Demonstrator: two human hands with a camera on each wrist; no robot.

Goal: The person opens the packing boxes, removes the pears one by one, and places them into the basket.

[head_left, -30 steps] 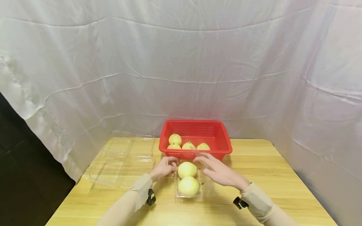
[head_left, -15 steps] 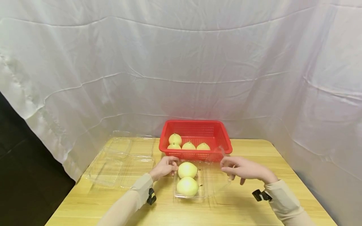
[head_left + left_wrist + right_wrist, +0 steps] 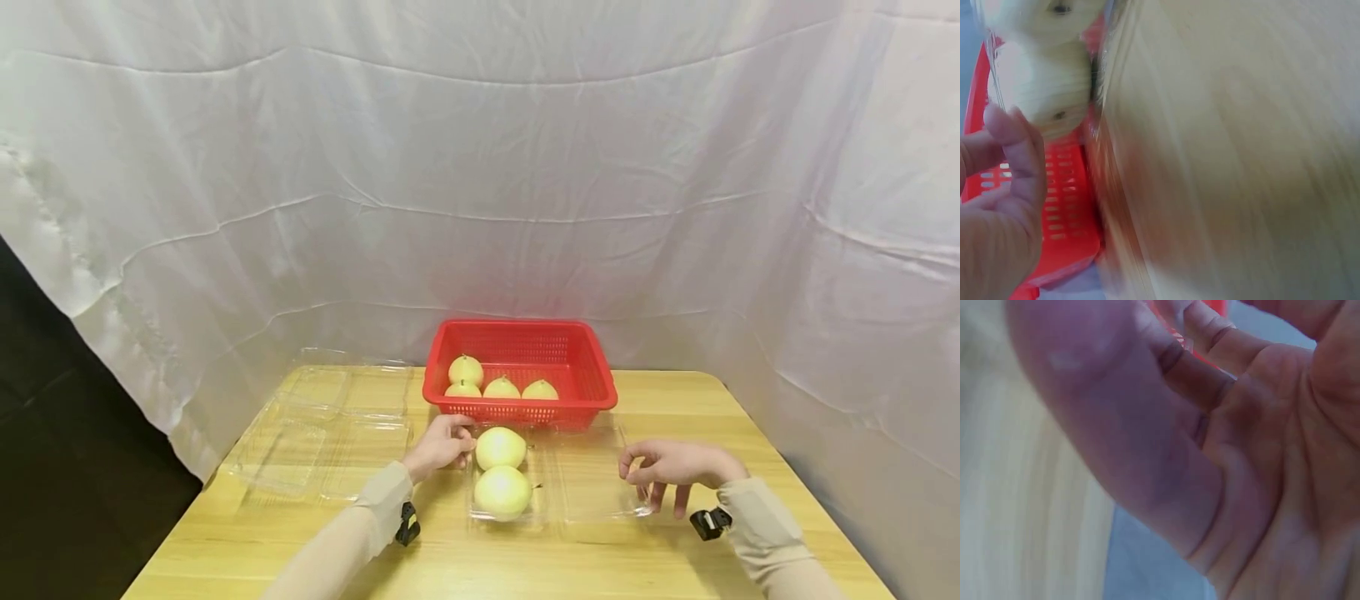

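A clear plastic clamshell container (image 3: 510, 523) lies opened out on the table, with two yellow pears (image 3: 502, 492) one behind the other in its base. My left hand (image 3: 441, 444) pinches the base's left rim near the back; the left wrist view shows thumb and fingertips (image 3: 1007, 125) beside a pear (image 3: 1047, 81). To the right, the transparent lid (image 3: 592, 492) lies nearly flat. My right hand (image 3: 671, 468) has its curled fingers at the lid's right edge and seems to pinch it. In the right wrist view, the hand (image 3: 1222, 425) hides its own fingertips' contact.
Behind the container stands a red perforated basket (image 3: 585, 358) with several pears (image 3: 465, 370) along its front and left. Several clear plastic containers (image 3: 330, 442) lie opened on the left of the wooden table (image 3: 450, 575). A pale curtain (image 3: 480, 167) hangs behind.
My right hand has swung right and down from above the pears, and the lid has folded from raised to nearly flat. My left hand has stayed at the base's left rim.
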